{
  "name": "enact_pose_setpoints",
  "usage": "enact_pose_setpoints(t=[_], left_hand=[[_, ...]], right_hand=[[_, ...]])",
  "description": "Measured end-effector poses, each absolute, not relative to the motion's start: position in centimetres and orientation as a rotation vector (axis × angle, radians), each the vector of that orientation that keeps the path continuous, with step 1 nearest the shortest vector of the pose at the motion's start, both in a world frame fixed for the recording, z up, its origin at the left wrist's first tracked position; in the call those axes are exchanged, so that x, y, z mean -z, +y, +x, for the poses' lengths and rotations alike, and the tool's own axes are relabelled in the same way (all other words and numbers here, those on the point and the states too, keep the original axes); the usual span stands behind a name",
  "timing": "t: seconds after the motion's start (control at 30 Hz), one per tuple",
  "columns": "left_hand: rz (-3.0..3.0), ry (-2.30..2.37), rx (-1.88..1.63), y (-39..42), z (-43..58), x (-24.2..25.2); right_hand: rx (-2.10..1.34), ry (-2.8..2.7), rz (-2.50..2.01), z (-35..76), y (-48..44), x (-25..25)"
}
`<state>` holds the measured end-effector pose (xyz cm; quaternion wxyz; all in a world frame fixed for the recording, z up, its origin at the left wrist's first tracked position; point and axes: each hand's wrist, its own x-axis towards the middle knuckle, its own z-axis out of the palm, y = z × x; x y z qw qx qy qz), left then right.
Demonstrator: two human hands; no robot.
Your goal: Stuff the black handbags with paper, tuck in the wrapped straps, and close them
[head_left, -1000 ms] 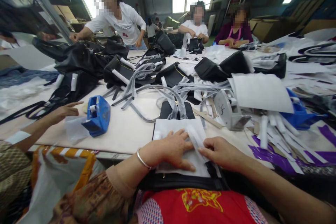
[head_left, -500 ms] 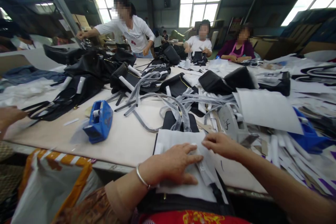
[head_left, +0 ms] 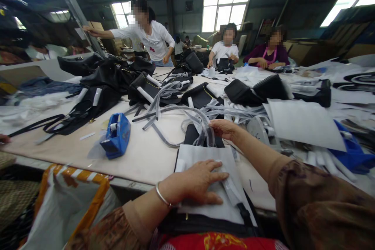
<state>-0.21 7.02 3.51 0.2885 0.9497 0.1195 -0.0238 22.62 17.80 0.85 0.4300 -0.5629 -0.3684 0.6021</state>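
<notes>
Where left hand (head_left: 202, 182) lies, smooth sheet (head_left: 212, 154); looped straps (head_left: 209, 136)

No legible text, dark lettering (head_left: 150, 41) on white shirt (head_left: 160, 50) of standing person (head_left: 99, 32), too blurred to read

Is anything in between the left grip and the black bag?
Yes, a white sheet. It lies over the black bag, right under the left grip, with black edges showing around it.

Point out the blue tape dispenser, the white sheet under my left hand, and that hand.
Blue tape dispenser (head_left: 119, 140): head view, side of its body.
White sheet (head_left: 205, 152): head view, bare strip above the fingers.
Left hand (head_left: 197, 183): head view, back of the hand.
</notes>
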Motion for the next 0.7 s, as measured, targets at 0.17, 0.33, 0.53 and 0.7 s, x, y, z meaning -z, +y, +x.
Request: enact_pose_setpoints(t=[0.17, 0.33, 0.53, 0.7], left_hand=[[2.526, 0.303, 0.065, 7.1, 0.0, -3.7], [2.521, 0.304, 0.038, 7.0, -0.3, -4.2], [2.509, 0.326, 0.030, 6.7, -0.6, -4.0], [2.565, 0.274, -0.340, 7.0, -0.4, -4.7]], right_hand=[[-1.570, -0.944, -1.311, 22.8, 16.9, -2.2], [-1.650, -0.958, -1.228, 21.1, 17.6, -3.3], [-1.537, -1.104, -1.095, 19.6, 17.6, -5.9], [-1.219, -1.505, -1.075, 20.5, 13.9, -7.0]])
